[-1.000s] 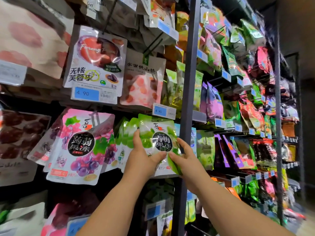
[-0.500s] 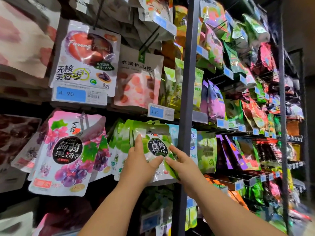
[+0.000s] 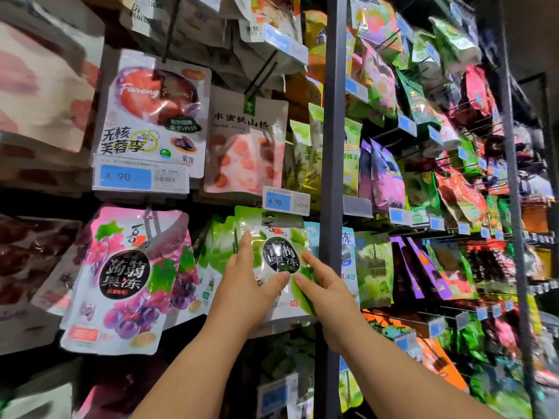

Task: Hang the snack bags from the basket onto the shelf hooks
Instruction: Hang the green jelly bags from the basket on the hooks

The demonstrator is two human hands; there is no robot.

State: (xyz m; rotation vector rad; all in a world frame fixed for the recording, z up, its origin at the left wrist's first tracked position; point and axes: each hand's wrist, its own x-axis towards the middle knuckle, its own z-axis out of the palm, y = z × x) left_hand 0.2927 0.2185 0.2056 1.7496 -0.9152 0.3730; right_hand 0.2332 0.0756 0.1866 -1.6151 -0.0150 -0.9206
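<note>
Green snack bag (image 3: 279, 257) is risking slipping off its unseen hook while my left hand (image 3: 245, 285) and right hand (image 3: 326, 291), fingers flat, are pressing it.

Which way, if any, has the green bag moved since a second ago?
Yes, slightly: the green bag has shifted left, away from the post. Its top stays just under the price tag.

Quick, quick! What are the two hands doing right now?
Left hand: open, fingers flat on the green jelly bag.
Right hand: open, thumb and finger touching the same bag.
</note>
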